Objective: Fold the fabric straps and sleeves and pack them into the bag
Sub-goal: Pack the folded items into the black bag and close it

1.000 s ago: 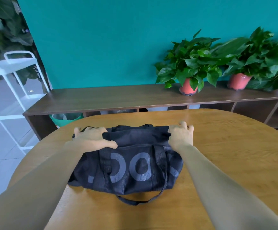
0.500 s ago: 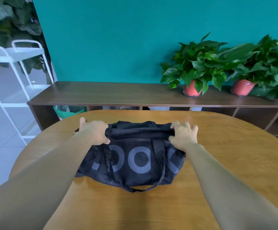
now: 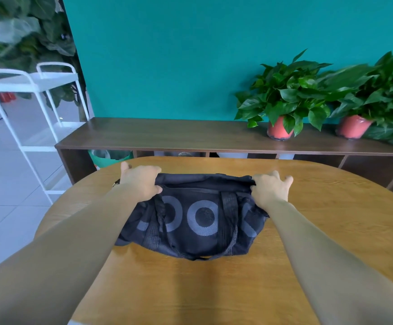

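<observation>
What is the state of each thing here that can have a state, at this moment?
bag: lies on the table, top edge bunched
carry handle: slack, loop resting on the table
left hand: grips the bag's top edge, left end
right hand: grips the bag's top edge, right end
potted plants: upright on the shelf

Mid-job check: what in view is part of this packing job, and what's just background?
In the job: black bag on the wooden table, gripped at its top edge by the left hand and right hand.
Lying about: potted plant, second potted plant, dark sideboard, white cart, green bin.
</observation>
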